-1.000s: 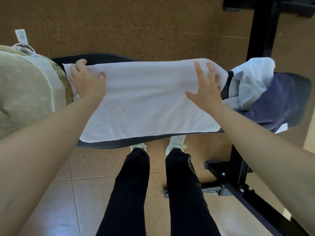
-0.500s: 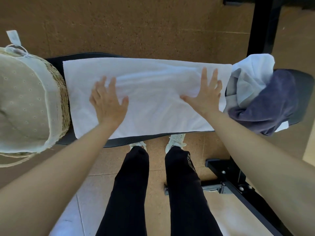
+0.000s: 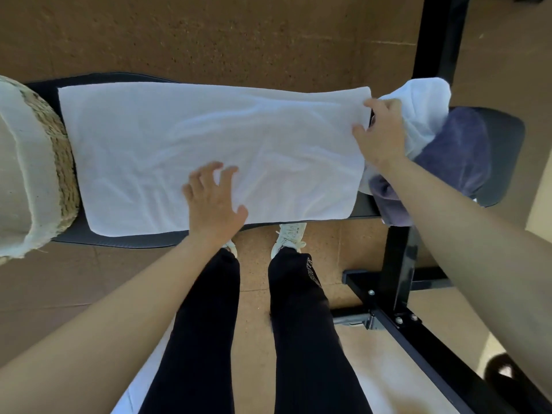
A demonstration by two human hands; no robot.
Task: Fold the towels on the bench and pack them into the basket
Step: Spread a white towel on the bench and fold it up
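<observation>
A white towel [image 3: 185, 144] lies spread flat along the black bench [image 3: 119, 242]. My left hand [image 3: 213, 201] rests on its near middle with fingers spread and slightly bent. My right hand [image 3: 380, 134] grips the towel's right edge near the far corner, fingers curled over it. A woven basket [image 3: 61, 162] with a pale cloth lining stands at the bench's left end, touching the towel's left edge. At the right end lies a heap of a white towel [image 3: 424, 106] and a purple towel [image 3: 457, 150], partly behind my right hand.
A black metal frame [image 3: 397, 264] with bolted floor bars stands at the right under the bench, and an upright post [image 3: 439, 37] rises behind it. My legs and white shoes [image 3: 288, 236] are close to the bench's front edge. The floor is brown tile.
My left hand slid right and toward the near edge of the towel. My right hand left the towel's flat surface and took hold of its right edge.
</observation>
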